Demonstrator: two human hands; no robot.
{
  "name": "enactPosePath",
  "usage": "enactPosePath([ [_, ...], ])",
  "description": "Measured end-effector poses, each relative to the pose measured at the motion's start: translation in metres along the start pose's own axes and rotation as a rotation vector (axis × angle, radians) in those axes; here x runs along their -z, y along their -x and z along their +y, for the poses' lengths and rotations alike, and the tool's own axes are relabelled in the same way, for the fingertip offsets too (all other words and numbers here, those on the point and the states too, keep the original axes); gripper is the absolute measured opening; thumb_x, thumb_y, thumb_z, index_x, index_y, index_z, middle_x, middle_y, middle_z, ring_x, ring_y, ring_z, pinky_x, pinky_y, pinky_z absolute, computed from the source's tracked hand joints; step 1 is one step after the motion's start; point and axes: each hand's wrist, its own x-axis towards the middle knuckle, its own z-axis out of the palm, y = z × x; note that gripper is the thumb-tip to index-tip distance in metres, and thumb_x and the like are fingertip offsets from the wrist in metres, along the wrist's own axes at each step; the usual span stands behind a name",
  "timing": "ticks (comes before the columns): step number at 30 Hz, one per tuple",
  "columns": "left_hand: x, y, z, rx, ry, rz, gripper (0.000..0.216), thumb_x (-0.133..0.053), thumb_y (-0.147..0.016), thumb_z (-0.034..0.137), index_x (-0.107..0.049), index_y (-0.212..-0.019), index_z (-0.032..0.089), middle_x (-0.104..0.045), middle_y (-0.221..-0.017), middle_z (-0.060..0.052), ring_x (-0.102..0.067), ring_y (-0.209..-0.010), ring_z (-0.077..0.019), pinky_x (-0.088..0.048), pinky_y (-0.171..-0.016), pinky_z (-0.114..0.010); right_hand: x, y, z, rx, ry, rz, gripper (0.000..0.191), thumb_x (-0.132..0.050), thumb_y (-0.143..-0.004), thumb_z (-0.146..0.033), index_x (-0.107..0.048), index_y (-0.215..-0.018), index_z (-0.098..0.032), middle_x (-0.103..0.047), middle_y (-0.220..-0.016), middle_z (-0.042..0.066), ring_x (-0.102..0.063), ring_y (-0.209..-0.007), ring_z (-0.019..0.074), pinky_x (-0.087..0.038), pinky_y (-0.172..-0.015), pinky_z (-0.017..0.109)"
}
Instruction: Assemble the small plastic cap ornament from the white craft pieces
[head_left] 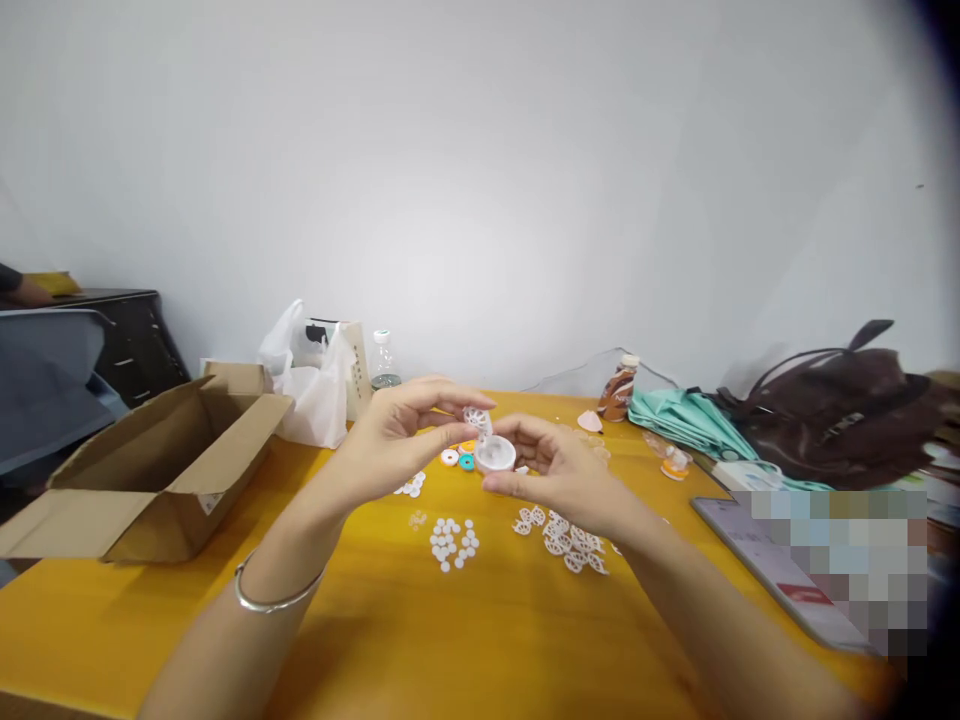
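Note:
My left hand point(401, 435) pinches a small white openwork plastic piece point(476, 419) between thumb and fingertips. Just below and to the right of it, my right hand point(562, 470) grips a small round white cup point(496, 456) by its side, with the hollow facing up. The openwork piece hangs over the cup's rim; whether they touch I cannot tell. Under the right wrist lies a pile of similar white openwork pieces point(574, 542). Several white discs point(454, 542) are spread nearer to me, and a white ring point(449, 457) and a teal ring point(466, 462) lie behind the hands.
An open cardboard box point(225, 470) stands on the left of the wooden table point(405, 640). At the back are a white plastic bag point(315, 400), a clear bottle point(382, 358) and a brown bottle point(619, 390). A tablet-like device point(780, 570) and a dark bag point(840, 410) occupy the right.

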Motion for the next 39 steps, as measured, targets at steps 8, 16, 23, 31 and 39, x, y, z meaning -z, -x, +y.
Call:
enactPosePath([
  [8,-0.009,-0.001,0.014,-0.126,-0.064,-0.004,0.018,-0.059,-0.079,0.014,-0.066,-0.095,0.017,-0.064,-0.091,-0.006,-0.06,-0.082,-0.0126,-0.053,-0.073,-0.023,-0.004,0.006,-0.008,-0.016,-0.255,0.054,0.039,-0.077,-0.061,-0.026,-0.058,-0.095,-0.02,-0.061,-0.074,-0.002,-0.056,-0.063,0.0089,-0.049,-0.057,0.022],
  [16,-0.013,0.003,0.011,-0.187,-0.142,-0.036,0.019,-0.058,-0.08,0.015,-0.065,-0.097,0.018,-0.064,-0.091,-0.006,-0.06,-0.082,-0.0129,-0.052,-0.073,-0.024,-0.006,0.013,-0.01,-0.076,-0.322,0.041,0.042,-0.078,-0.06,-0.024,-0.058,-0.097,-0.019,-0.063,-0.067,-0.003,-0.058,-0.054,0.0089,-0.051,-0.05,0.022],
  [23,-0.012,0.003,0.012,-0.27,-0.259,-0.023,0.019,-0.058,-0.081,0.018,-0.065,-0.098,0.019,-0.065,-0.086,-0.005,-0.06,-0.078,-0.0123,-0.052,-0.071,-0.025,-0.005,0.013,-0.009,-0.076,-0.335,0.019,0.037,-0.077,-0.062,-0.025,-0.06,-0.095,-0.019,-0.064,-0.065,-0.003,-0.06,-0.052,0.0092,-0.052,-0.052,0.023],
  [31,-0.01,0.004,0.013,-0.267,-0.286,-0.051,0.023,-0.06,-0.079,0.016,-0.066,-0.101,0.02,-0.066,-0.082,-0.005,-0.059,-0.074,-0.0123,-0.05,-0.068,-0.024,-0.008,0.01,-0.007,-0.101,-0.413,-0.038,0.031,-0.075,-0.064,-0.022,-0.061,-0.091,-0.018,-0.062,-0.06,-0.005,-0.058,-0.047,0.0066,-0.049,-0.049,0.02],
  [39,-0.013,0.013,0.025,-0.2,-0.227,0.008,0.022,-0.06,-0.079,0.016,-0.068,-0.099,0.022,-0.068,-0.081,-0.004,-0.06,-0.074,-0.0128,-0.051,-0.066,-0.024,-0.014,0.018,-0.013,-0.141,-0.484,-0.096,0.034,-0.076,-0.062,-0.022,-0.057,-0.091,-0.018,-0.063,-0.064,-0.004,-0.061,-0.05,0.0094,-0.054,-0.052,0.023],
])
